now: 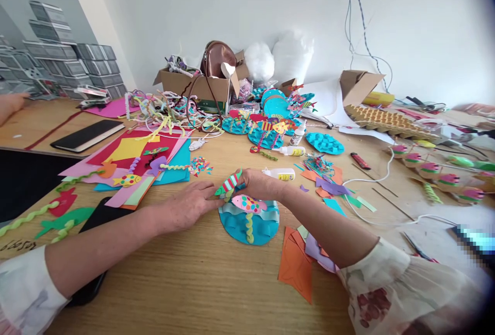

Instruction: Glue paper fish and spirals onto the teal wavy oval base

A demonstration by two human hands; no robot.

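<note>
A round blue paper base (pixel 235 229) with curled strips lies on the table before me. On it, a pink spotted paper fish (pixel 249 204) stands on a twisted yellow-green stem (pixel 249 228). My right hand (pixel 257 184) reaches over the back of the base, its bent fingers closed at a green, red and white striped paper fish (pixel 229 184). From the left, my left hand (pixel 191 203) brings its fingertips together at the base's back left edge, just below the striped fish. What those fingertips pinch is hidden.
Glue bottles (pixel 281 173), finished blue pieces (pixel 266 136) and paper scraps (pixel 332 186) lie beyond. Coloured sheets (pixel 116 154) with more paper fish are at left, near a black notebook (pixel 88 135). Scissors (pixel 417 247) and a white cable (pixel 363 219) are right. Another person's hand (pixel 11 105) shows far left.
</note>
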